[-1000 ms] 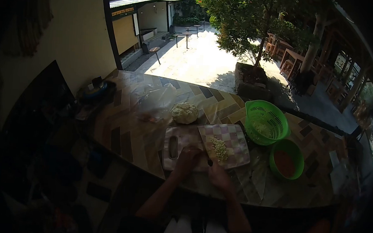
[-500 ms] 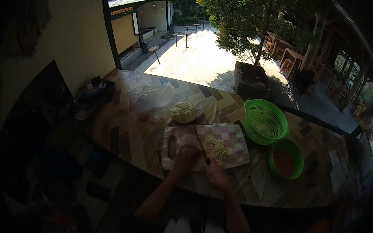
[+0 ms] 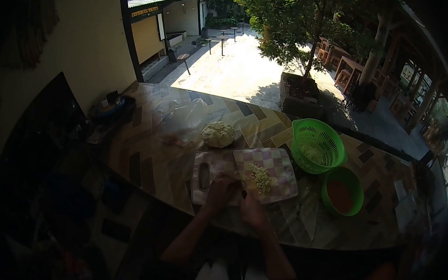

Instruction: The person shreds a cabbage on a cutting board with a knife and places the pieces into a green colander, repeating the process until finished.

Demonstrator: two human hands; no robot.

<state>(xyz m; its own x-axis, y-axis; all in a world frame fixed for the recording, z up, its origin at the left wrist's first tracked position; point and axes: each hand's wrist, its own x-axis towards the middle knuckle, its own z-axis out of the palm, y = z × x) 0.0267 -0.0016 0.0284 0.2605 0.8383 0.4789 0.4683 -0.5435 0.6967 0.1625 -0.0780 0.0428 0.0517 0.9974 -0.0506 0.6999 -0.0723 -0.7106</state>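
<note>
On the checkered cutting board point(image 3: 282, 166) lies a small heap of chopped pale pieces point(image 3: 260, 179). My left hand point(image 3: 223, 187) is closed over the board's left half; what it holds is hidden in shadow. My right hand point(image 3: 253, 210) is wrapped round the handle of a knife point(image 3: 244, 194) at the board's front edge; the blade is hard to make out. A pale cabbage-like head point(image 3: 218, 134) sits just behind the board.
To the right stand a green colander point(image 3: 318, 146) with pale bits inside and a green bowl point(image 3: 342, 191) with orange-red contents. Clear plastic point(image 3: 182, 118) lies at the back left. Dark items point(image 3: 112, 106) sit by the wall.
My right hand has shifted left with the knife, closer to my left hand. The whole view has moved slightly.
</note>
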